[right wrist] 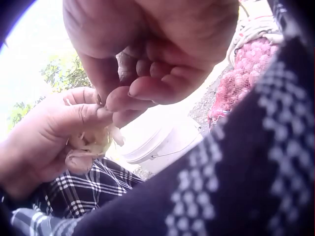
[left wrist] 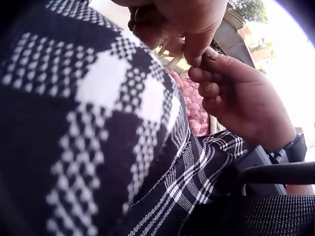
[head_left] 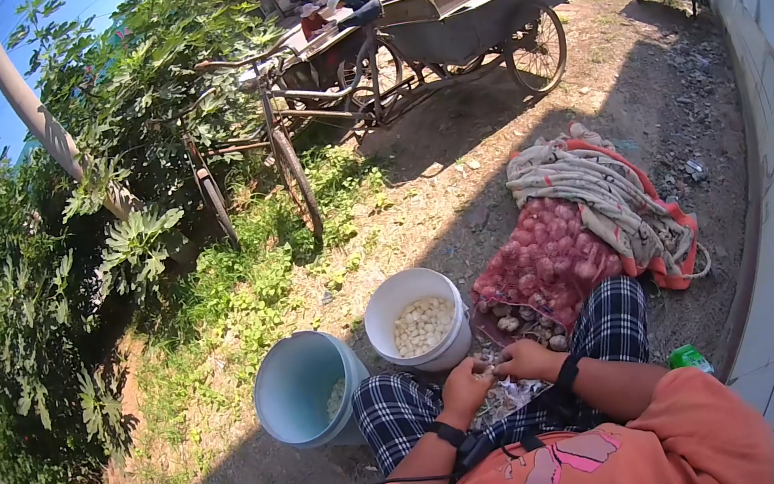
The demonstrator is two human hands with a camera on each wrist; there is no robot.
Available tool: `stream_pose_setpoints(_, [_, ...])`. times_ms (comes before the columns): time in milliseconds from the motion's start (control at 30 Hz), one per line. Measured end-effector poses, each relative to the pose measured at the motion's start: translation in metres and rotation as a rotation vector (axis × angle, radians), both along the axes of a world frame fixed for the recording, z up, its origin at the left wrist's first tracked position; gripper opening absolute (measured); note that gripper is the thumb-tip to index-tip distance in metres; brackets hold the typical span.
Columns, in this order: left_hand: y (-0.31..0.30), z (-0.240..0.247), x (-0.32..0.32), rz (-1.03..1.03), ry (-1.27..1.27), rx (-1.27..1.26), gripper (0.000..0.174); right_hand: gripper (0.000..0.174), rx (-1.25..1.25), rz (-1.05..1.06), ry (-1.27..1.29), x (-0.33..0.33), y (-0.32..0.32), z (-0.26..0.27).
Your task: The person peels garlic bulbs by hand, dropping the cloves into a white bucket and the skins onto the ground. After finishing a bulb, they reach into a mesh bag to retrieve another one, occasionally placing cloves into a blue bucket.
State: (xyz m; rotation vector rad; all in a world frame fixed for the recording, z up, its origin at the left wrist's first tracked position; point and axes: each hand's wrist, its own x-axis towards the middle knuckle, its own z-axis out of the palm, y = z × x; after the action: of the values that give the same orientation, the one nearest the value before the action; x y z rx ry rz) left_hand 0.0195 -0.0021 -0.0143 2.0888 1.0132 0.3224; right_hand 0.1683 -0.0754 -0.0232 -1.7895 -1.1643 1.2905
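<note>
From my remote post I see a person seated outdoors, dark-and-white checked trousers (head_left: 617, 307) on the legs, both hands working together above the lap. The left hand (right wrist: 54, 132) curls its fingers round a pale, yellowish-white, partly peeled garlic-like piece (right wrist: 96, 141). The right hand (right wrist: 157, 54) brings curled fingers and thumb together right at the left thumb's tip; I cannot tell what, if anything, it pinches there.

Just beyond the hands stands a round white plastic bucket (head_left: 392, 302) holding many smooth, cream-coloured cloves (head_left: 423, 325). To its left is a wider pale-blue plastic bucket (head_left: 295, 398) with a few pale bits inside. To the right slumps a red mesh sack (head_left: 550, 247) full of rounded bulbs, with loose whitish bulbs (head_left: 529, 323) at its mouth and a crumpled white-and-orange cloth (head_left: 564, 173) over its far end.

The orange shirt (head_left: 634, 461) shows a pink butterfly print. By the right elbow lies a bright green container (head_left: 691, 359) whose white marking is too small to read. Farther off stands a grey metal cargo tricycle (head_left: 495, 27).
</note>
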Motion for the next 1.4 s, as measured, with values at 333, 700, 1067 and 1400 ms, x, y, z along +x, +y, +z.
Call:
stream_pose_setpoints(333, [0.001, -0.006, -0.007, -0.057, 0.006, 0.023, 0.022, 0.023, 0.294, 0.255, -0.363, 0.000, 0.003, -0.007])
stream_pose_setpoints(700, [0.002, -0.010, -0.008, -0.059, 0.028, 0.054, 0.022, 0.021, 0.309, 0.253, -0.373, -0.003, 0.003, -0.006])
stream_pose_setpoints(1067, [0.001, -0.013, -0.004, -0.072, -0.077, 0.027, 0.021, 0.027, 0.255, 0.074, -0.308, -0.007, 0.003, -0.002])
stream_pose_setpoints(1400, [0.014, -0.022, -0.010, 0.070, -0.333, -0.767, 0.023, 0.022, 0.304, -0.133, -0.050, -0.002, -0.001, -0.018])
